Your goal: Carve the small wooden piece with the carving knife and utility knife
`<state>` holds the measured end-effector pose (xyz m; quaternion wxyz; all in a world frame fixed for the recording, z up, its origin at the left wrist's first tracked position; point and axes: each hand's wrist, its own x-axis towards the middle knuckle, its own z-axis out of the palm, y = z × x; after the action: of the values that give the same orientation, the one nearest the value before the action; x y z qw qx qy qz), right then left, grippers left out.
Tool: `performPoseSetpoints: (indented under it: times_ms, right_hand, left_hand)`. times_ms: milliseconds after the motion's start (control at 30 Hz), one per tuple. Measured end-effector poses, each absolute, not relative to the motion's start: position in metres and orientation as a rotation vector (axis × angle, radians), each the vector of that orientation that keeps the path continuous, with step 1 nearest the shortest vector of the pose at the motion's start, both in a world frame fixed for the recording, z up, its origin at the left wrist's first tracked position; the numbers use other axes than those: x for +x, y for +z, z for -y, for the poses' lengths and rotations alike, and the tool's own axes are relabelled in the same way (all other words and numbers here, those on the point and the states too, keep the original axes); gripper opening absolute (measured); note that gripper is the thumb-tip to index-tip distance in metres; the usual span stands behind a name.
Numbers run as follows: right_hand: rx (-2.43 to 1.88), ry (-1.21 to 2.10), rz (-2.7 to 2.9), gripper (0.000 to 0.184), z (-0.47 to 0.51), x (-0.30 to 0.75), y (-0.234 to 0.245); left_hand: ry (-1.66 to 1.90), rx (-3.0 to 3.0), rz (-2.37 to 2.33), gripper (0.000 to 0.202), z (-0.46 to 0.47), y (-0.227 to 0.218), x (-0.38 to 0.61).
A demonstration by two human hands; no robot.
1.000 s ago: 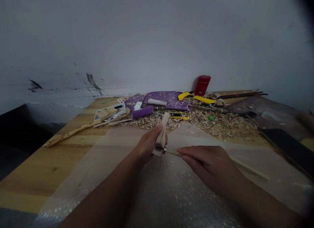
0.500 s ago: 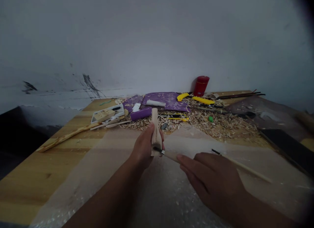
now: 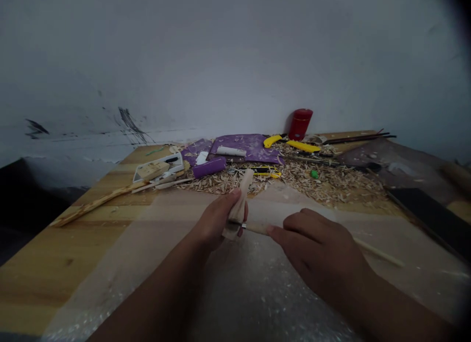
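My left hand point(image 3: 217, 217) is wrapped round a pale piece of carved wood point(image 3: 239, 207), its narrow end tilted up and to the right. My right hand point(image 3: 316, 239) grips the light wooden handle of a carving tool point(image 3: 257, 228). The tool's metal tip meets the lower, wider part of the wood; the exact cutting edge is hard to make out. Partly hidden behind my right hand, a thin wooden-handled tool point(image 3: 380, 252) lies on the translucent plastic sheet point(image 3: 176, 244).
Wood shavings point(image 3: 338, 185) cover the table's back, around yellow-handled cutters point(image 3: 303, 146) and a purple sheet point(image 3: 250, 145). A red canister point(image 3: 300, 124) stands against the wall. At left are a white tray point(image 3: 178, 164) and a long stick point(image 3: 95, 204); a dark flat block point(image 3: 430, 219) lies right.
The wood in my left hand has tipped, its narrow end swinging right. My right hand has turned slightly with the carving tool, now lying nearly level against the wood. The view has shifted a little.
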<state>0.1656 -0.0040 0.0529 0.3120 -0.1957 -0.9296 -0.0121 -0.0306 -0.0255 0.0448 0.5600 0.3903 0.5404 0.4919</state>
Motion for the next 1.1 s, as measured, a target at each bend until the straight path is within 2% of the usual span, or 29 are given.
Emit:
performPoseSetpoints:
  times_ms: [233, 533, 800, 900, 1100]
  right_hand:
    - [-0.524, 0.039, 2.529, 0.024, 0.013, 0.162, 0.050]
    - [-0.468, 0.211, 2.589, 0.021, 0.007, 0.163, 0.055]
    - [-0.395, 0.740, 2.509, 0.010, -0.020, 0.169, 0.055]
    - [-0.396, 0.646, 2.484, 0.012, -0.018, 0.171, 0.055]
    - [-0.489, 0.160, 2.496, 0.018, 0.008, 0.168, 0.054]
  left_hand:
    - [1.008, 0.933, -1.342, 0.047, 0.026, 0.039, -0.033]
    - [0.819, 1.195, -1.349, 0.046, 0.028, 0.054, -0.034]
    - [0.840, 1.003, -1.323, 0.044, 0.028, 0.042, -0.032]
    - [0.872, 0.963, -1.309, 0.044, 0.028, 0.044, -0.034]
    - [0.952, 0.909, -1.326, 0.048, 0.023, 0.044, -0.035]
